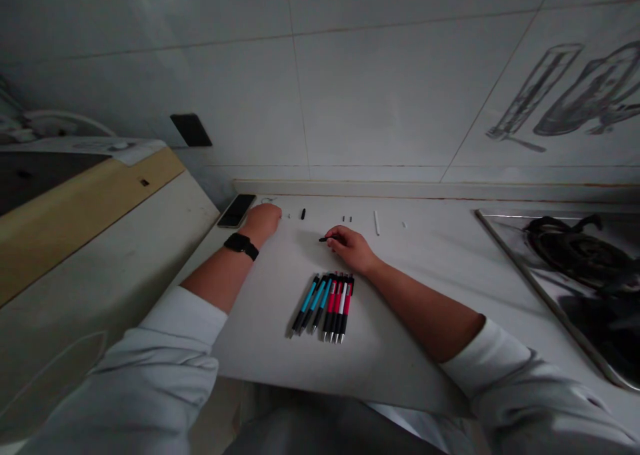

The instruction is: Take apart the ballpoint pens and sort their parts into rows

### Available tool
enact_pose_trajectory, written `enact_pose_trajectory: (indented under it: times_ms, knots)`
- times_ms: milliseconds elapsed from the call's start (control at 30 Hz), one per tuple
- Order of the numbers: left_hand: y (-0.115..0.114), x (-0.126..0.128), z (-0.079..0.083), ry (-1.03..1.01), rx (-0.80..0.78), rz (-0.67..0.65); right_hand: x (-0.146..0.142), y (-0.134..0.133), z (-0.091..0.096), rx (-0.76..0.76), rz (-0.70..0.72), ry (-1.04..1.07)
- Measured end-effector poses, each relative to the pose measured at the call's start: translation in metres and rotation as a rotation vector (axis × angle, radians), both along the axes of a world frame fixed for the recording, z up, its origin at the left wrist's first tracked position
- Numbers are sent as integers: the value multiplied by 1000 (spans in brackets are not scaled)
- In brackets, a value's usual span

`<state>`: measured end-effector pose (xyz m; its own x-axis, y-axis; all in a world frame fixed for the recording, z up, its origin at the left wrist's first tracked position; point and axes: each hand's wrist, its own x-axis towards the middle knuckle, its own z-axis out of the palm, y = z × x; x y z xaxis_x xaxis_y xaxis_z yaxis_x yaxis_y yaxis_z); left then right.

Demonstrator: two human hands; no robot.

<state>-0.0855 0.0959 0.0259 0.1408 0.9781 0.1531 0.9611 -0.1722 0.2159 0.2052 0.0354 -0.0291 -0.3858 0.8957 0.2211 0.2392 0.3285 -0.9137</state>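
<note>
My right hand (352, 247) pinches a small black pen part (323, 239) above the counter, its dark tip pointing left. Beside the phone (237, 211), my left hand (264, 220) is closed with its fingertips down by some tiny pieces (288, 215); whatever it pinches is hidden. A short black piece (303, 213) lies just right of those. Between the arms, nearer my body, blue pens (311, 301) and red pens (336, 308) lie side by side, with a white-barrelled pen (343, 301) among the red ones.
Two tiny dark pieces (347, 219), a thin white tube (377, 223) and a small pale bit (405, 225) lie in a row toward the wall. A gas stove (575, 261) borders the counter (400, 348) on the right. A large pale appliance (100, 268) stands left.
</note>
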Motion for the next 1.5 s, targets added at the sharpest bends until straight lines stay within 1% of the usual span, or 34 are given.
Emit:
enact_pose_trajectory:
  times_ms: [133, 333, 533, 667, 733, 800, 867, 933, 1000, 1100, 1200, 1267, 1333, 1433, 1500]
  knots:
    - [18, 6, -3, 144, -54, -31, -1, 0, 0, 27, -19, -24]
    - [33, 4, -5, 291, -82, -76, -2, 0, 0, 43, -4, -35]
    - [37, 3, -4, 344, -89, -103, -2, 1, -2, 45, -9, -60]
    - [34, 3, 1, 314, -94, -62, -1, 1, 0, 49, -1, -73]
    - [29, 3, 8, 276, -63, -18, 0, 1, 1, 32, 12, -63]
    - [16, 7, 19, 207, 8, 26, 1, 1, 1, 2, 23, -36]
    - [-4, 17, 29, 91, 95, 43, 2, 3, 0, -28, 26, -1]
    - [-30, 34, 34, -36, 130, 63, 4, 9, -1, -43, 16, 56]
    - [-57, 53, 29, -124, 106, 51, 6, 19, 0, -33, -2, 117]
    - [-87, 75, 7, -213, 40, -20, 10, 40, 8, 9, -53, 142]
    - [-97, 82, -16, -216, -73, -83, 6, 64, 19, 47, -85, 30]
    - [-95, 82, -24, -185, -96, -94, -3, 79, 25, 38, -95, -95]
    - [-91, 81, -26, -161, -98, -96, -17, 92, 31, 24, -100, -247]
    - [-89, 81, -24, -147, -107, -102, -40, 110, 37, 46, -98, -538]
    - [-89, 81, -23, -146, -114, -109, -54, 121, 39, 57, -89, -696]
